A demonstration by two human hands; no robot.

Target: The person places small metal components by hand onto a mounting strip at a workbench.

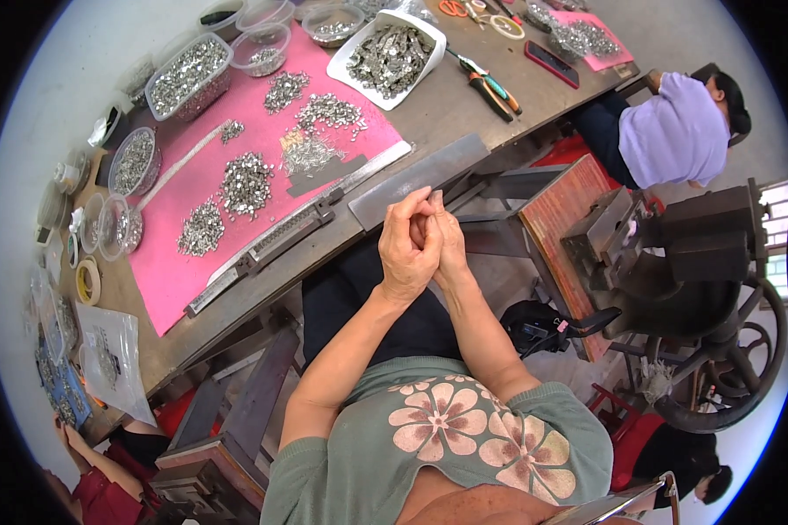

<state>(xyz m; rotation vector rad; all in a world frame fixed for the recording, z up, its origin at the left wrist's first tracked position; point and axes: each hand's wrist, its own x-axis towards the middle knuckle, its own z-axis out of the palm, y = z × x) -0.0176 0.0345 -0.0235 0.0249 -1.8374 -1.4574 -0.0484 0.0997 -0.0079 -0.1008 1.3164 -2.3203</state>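
Note:
My left hand (406, 247) and my right hand (449, 243) are pressed together just off the table's front edge, fingers curled against each other. Whatever lies between them, if anything, is hidden. Right behind the fingertips is a flat grey metal plate (411, 188) at the table edge. To its left, a long slotted metal bar (280, 241) runs along the edge of a pink sheet (162, 284). On the sheet are piles of small silver metal parts (246, 184) and a heap of thin pins (311, 156).
A white tray (336, 69) of metal pieces and clear tubs (153, 166) stand behind the sheet. Pliers (490, 92) and a phone (552, 65) lie at the right. A machine with a handwheel (753, 385) stands right. A person in lilac (674, 131) sits nearby; others are at the edges.

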